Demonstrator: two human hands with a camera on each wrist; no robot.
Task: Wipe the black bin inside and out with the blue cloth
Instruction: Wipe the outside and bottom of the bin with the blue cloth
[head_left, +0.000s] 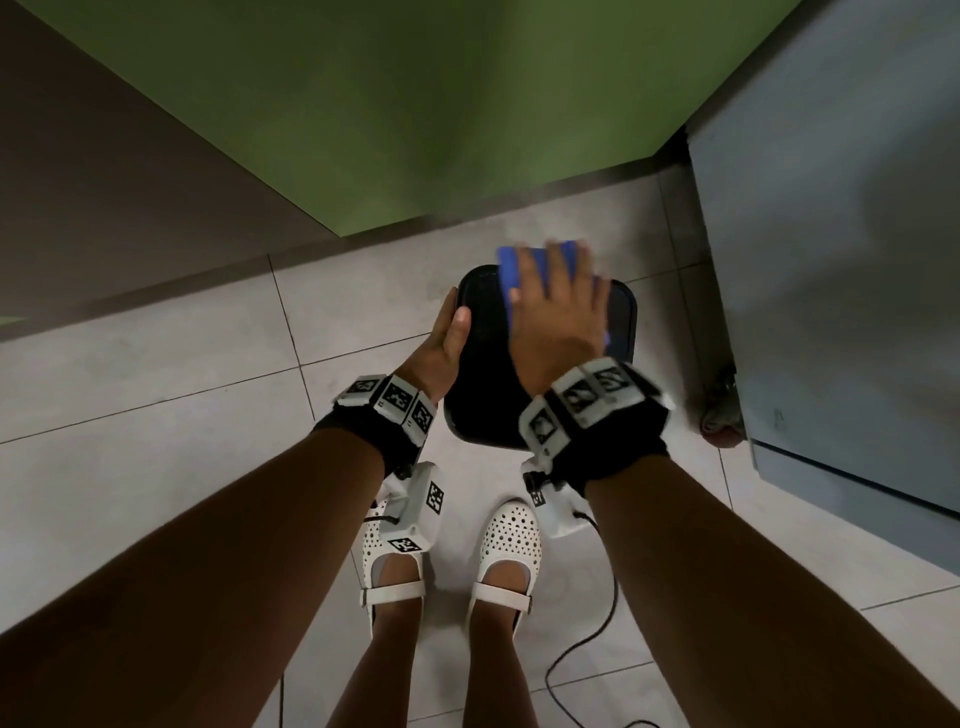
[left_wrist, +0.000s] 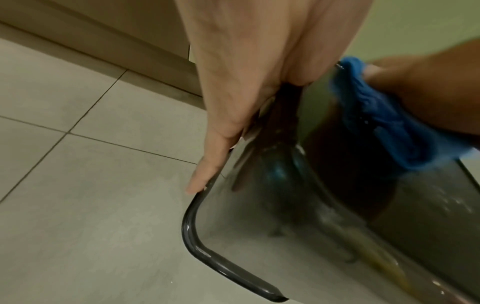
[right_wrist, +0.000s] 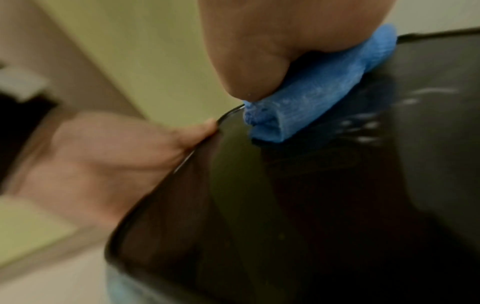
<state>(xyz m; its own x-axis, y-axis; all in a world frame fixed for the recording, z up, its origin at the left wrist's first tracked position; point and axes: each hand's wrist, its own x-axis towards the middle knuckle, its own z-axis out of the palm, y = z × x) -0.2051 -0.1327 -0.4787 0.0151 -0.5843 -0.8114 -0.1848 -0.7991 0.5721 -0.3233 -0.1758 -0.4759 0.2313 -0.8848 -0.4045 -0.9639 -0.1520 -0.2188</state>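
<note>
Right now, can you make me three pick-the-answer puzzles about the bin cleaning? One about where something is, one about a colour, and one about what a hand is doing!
1. Where is the cloth?
A) on the floor
B) under the right hand, on the bin
C) on a shoe

2. What colour are the shoes?
A) white
B) red
C) green

3. What is the left hand doing?
A) hanging free
B) wiping
C) holding the bin's edge

Answers:
1 B: the right hand presses the blue cloth against the black bin.
2 A: both shoes are white.
3 C: the left hand has its grip on the bin's rim.
</note>
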